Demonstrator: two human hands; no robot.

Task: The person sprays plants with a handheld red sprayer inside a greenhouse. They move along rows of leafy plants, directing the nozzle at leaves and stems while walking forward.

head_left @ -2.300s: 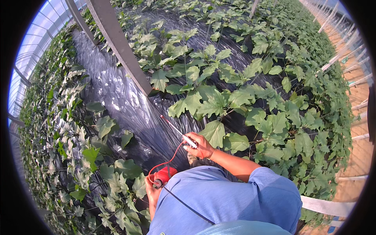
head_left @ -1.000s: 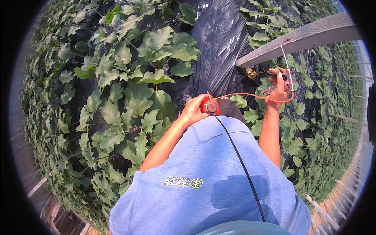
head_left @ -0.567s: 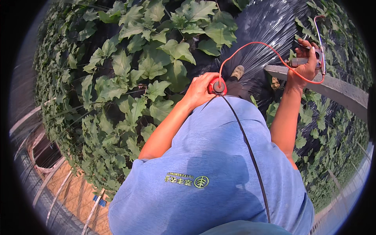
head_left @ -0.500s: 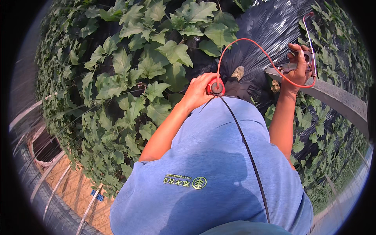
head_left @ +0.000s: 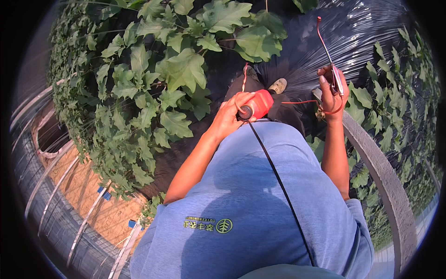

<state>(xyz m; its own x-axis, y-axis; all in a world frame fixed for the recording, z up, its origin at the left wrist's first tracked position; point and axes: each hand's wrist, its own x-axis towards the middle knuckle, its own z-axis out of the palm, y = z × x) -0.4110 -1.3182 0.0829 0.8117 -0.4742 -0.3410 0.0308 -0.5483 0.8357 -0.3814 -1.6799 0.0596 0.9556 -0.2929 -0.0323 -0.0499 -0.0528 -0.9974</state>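
My left hand is closed around a red bottle with a dark cap, held at waist height and tilted so its side shows. Thin red tubing stretches toward the other hand; its middle passes out of sight behind the bottle. On the right, my right hand grips a hand-held applicator with a thin bent metal nozzle tube. The red tip of that tube points up and away over black plastic sheeting. Fingers and palm hide most of the applicator's handle.
Broad-leaved green plants crowd the left; more plants grow on the right. Black plastic film covers the ground ahead. A grey curved bar runs beside my right arm. Metal hoops stand at lower left. A black cord hangs down my shirt.
My right hand has shifted left and slightly down, turning the nozzle tube. The bottle has tilted to show more of its red side, and the high loop of tubing has dropped.
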